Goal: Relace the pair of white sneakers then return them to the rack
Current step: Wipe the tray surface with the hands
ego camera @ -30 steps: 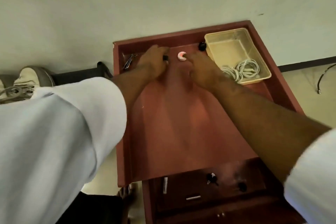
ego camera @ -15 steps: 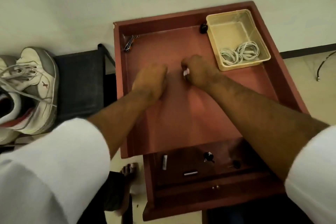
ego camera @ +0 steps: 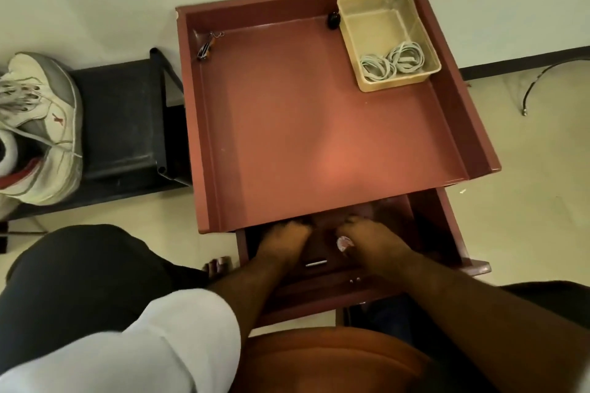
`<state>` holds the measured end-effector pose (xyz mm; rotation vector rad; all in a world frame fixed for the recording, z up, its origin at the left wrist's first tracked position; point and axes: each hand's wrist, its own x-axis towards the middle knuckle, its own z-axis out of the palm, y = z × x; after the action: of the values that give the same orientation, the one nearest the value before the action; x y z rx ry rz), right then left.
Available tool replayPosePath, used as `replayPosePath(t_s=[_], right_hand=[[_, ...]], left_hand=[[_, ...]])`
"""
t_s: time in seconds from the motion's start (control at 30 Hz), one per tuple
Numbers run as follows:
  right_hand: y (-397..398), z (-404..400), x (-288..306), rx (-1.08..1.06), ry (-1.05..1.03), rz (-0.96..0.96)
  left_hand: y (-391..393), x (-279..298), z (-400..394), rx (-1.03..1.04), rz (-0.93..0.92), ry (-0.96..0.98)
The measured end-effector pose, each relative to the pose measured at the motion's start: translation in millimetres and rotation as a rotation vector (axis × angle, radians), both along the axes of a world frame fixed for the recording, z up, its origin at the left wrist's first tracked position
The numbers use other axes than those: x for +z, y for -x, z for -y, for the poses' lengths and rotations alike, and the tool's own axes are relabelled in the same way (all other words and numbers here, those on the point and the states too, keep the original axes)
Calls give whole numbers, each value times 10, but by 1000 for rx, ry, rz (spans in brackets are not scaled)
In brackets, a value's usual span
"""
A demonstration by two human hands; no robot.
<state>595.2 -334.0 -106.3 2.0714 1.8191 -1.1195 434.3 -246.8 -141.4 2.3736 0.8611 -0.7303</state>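
Hands [ego camera: 329, 241] inside wooden drawer [ego camera: 431, 217]

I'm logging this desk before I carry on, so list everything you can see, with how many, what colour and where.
sneaker: one fully seen, white and grey, on the rack at left
rack: one, black, left of the desk
desk top: one, reddish brown, against the wall
plastic tub: one, pale yellow, far right corner of the desk top
shoelaces: two coils, white, inside the tub
black knob: one, left of the tub
metal clip: one, far left corner
drawer: one, open, under the desk top
round tag: one, white and red, at the right hand
metal bar: one, in the drawer
cable: one, black, floor at right
left hand: in the drawer
right hand: in the drawer
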Motion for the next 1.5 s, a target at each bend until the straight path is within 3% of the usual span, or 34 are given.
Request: replayPosePath(t_s=[0.13, 0.23, 0.3, 0.4, 0.57, 0.6, 0.7, 0.83, 0.93, 1.03, 1.17, 1.27, 1.33, 1.5], right_hand=[[89, -236, -353, 79, -6, 141], [134, -313, -542, 112, 31, 213], [137, -314, -610, 141, 54, 234], [127, -276, -601, 110, 84, 222], [202, -246, -167, 79, 141, 154], [241, -217, -18, 68, 138, 127], [278, -220, 444, 4, -164, 146], [-23, -895, 913, -188, -111, 92], [-304, -1619, 1023, -306, -308, 120], [-493, -2266, 950, -297, -433, 194], [-724, -2883, 893, -24, -482, 649], [-888, -3099, 866, 168, -397, 839], [-971, -3171, 807, 222, -325, 914], [-1071, -3281, 693, 245, -278, 948]], left_hand=[[65, -380, -39, -159, -48, 25], [243, -575, -12, 48, 12, -103], [253, -512, 3, 143, 9, -12], [126, -234, -45, -32, 21, 54], [118, 290, 23, 88, -43, 112], [138, 429, 39, 111, -24, 130], [168, 887, -166, 195, 138, 107], [10, 1337, -1122, 415, 398, -85], [-228, 1360, -1936, 502, 514, -306], [-451, 1236, -2606, 539, 431, -399], [-564, 1067, -3011, 364, 70, -585], [-650, 986, -3081, 280, -82, -674], [-697, 912, -3106, 254, -104, -706], [-672, 821, -3100, 253, 46, -645]])
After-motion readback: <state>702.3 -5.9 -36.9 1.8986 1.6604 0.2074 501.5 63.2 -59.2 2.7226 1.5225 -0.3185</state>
